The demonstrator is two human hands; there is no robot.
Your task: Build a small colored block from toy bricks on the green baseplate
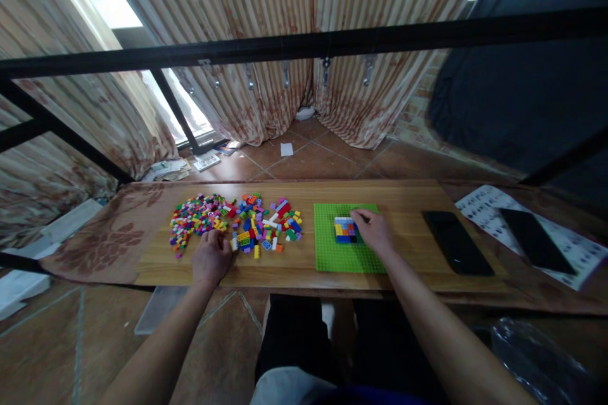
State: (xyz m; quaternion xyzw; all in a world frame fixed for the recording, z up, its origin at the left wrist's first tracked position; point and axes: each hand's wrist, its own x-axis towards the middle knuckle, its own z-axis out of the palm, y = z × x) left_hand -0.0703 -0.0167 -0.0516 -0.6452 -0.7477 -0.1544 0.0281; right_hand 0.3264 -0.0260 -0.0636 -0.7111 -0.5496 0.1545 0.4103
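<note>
On a green studded baseplate (327,257) lies a patch of joined toy bricks (346,231) in white, yellow, blue, red and black. My right hand (373,230) reaches over the plate from the right, its thumb and forefinger pinched at the patch's upper right corner. Whatever is in that pinch is hidden or too small to name. At the lower edge of a heap of small colourful bricks (197,218), my left hand (212,256) rests with curled fingers; what they hold, if anything, is hidden. Larger loose bricks (266,228) lie spread just right of it.
The wooden board (289,275) carries all the bricks. On its right side lies a dark phone (458,242). Beyond that are a printed sheet (484,199) and another dark flat device (536,240). A black metal rail (304,47) crosses in front of the curtains.
</note>
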